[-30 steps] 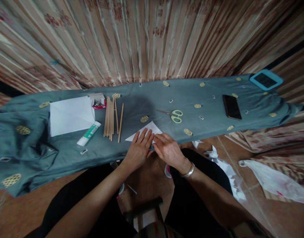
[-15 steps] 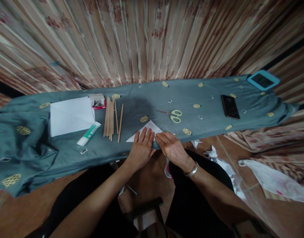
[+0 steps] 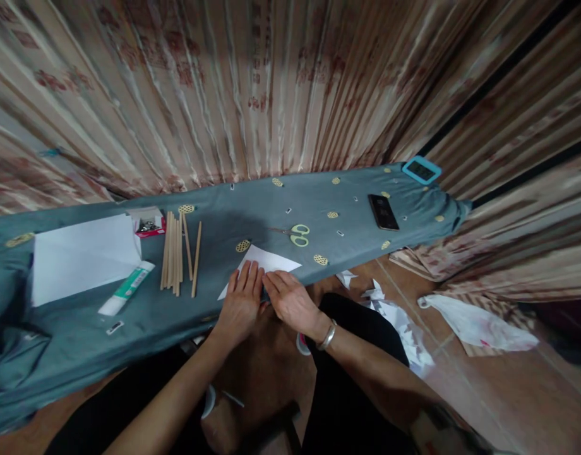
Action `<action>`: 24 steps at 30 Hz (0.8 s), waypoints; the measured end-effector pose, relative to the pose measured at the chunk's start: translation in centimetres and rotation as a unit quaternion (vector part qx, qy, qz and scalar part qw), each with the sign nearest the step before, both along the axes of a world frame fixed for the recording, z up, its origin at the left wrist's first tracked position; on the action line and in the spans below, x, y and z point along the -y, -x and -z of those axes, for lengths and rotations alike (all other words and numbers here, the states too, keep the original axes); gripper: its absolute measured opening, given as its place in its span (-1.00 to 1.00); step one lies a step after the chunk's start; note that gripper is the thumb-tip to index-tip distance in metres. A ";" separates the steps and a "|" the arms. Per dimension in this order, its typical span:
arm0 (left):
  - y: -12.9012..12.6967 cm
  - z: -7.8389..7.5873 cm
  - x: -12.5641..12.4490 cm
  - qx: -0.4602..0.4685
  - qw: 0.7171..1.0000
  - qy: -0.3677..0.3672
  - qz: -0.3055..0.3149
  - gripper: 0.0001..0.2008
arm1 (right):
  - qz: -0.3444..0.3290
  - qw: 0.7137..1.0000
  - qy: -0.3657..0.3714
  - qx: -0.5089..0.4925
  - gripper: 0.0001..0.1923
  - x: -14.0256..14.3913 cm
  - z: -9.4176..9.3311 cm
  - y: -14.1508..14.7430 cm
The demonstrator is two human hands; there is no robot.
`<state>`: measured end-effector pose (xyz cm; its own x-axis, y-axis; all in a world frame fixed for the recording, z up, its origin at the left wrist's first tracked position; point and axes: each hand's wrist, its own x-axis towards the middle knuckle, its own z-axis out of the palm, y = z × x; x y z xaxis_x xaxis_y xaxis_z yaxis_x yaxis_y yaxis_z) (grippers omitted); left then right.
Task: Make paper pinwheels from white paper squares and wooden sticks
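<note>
- In the head view, your left hand [image 3: 243, 298] lies flat, palm down, with its fingers stretched out over the folded white paper [image 3: 277, 261], pressing it rather than gripping it.
- Your right hand [image 3: 293, 302] sits just beside it, fingers together and bent at the paper's near edge; you cannot tell from here whether they pinch it.
- The folded paper rests on the cloth-covered desk [image 3: 314, 193], under your left fingers, its peak showing beyond both hands and one corner reaching out past your right fingertips.
- Closest among the loose things are the green-handled scissors [image 3: 300, 236], lying beyond your right hand near the paper, blades pointing left.
- To the left of your left hand, and a bit farther out, you have a single wooden stick [image 3: 196, 259], then a row of wooden sticks [image 3: 172, 256].
- Past those, still left, come the glue stick [image 3: 127, 289], a small box of metal bits [image 3: 149, 222] and a stack of white sheets [image 3: 84, 259], which the glue stick's end meets or overlaps.
- Far to the right of your right hand lie a dark phone [image 3: 383, 212] and, beyond it, a blue-framed device [image 3: 422, 170].
- Paper scraps [image 3: 401, 332] litter the floor, right of your right hand.
</note>
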<state>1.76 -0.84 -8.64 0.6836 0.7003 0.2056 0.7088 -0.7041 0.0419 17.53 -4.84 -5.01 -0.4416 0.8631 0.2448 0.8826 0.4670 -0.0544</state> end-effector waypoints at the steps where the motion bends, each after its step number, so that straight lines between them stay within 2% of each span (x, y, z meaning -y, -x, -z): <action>1: 0.0 0.2 0.0 0.003 1.000 -0.006 0.002 -0.42 | 0.004 1.000 -0.006 -0.002 -0.61 0.2 0.2 0.3; 6: 0.0 0.6 -0.2 0.002 0.999 -0.035 0.006 -0.44 | 0.017 0.999 -0.037 -0.011 -0.57 0.7 1.5 0.7; 11: 0.6 0.5 -0.4 -0.005 0.999 -0.041 0.023 -0.44 | 0.009 0.999 -0.034 0.003 -0.59 0.6 2.1 0.4; 19: 4.8 0.2 1.3 0.002 1.000 -0.024 0.017 -0.43 | 0.005 1.000 -0.020 -0.013 -0.56 0.9 2.7 -1.3; 24: 6.3 -0.4 2.6 -0.020 1.000 0.005 -0.004 -0.43 | 0.061 0.998 -0.031 0.005 -0.56 1.4 3.2 -4.2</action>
<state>-4.52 -3.44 -8.28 0.6861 0.7073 0.1705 0.7151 -0.6987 0.0209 21.74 -6.28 -8.18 -0.3374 0.8937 0.2958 0.9333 0.3586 -0.0187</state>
